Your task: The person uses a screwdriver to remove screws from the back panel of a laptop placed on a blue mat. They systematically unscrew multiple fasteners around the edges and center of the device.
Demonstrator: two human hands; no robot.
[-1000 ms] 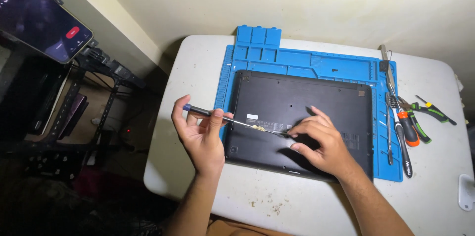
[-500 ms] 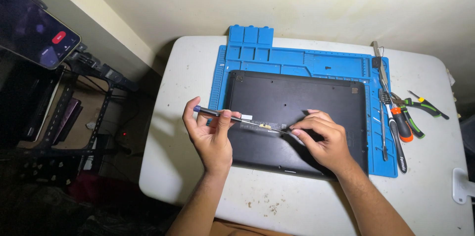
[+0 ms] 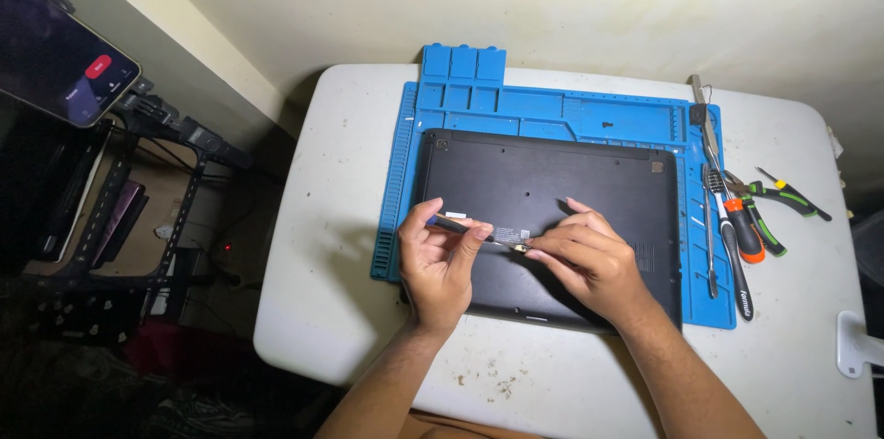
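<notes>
A closed black laptop [image 3: 552, 190] lies bottom-up on a blue work mat [image 3: 516, 107]. Above its near half, my left hand [image 3: 440, 264] grips the handle of a slim screwdriver [image 3: 465, 227], its shaft pointing right. My right hand [image 3: 589, 259] pinches the screwdriver's tip end between fingertips, just above the laptop's base panel. Whether a small part sits at the tip is too small to tell.
The mat rests on a white table [image 3: 341, 292] with a drop at its left edge. Several screwdrivers and pliers [image 3: 737, 218] lie along the mat's right side. A phone on a stand [image 3: 60, 61] is at the far left, and a white object [image 3: 856, 347] at the right edge.
My hands have drawn closer together over the laptop, the left moving right along the screwdriver. The camera view shifted slightly.
</notes>
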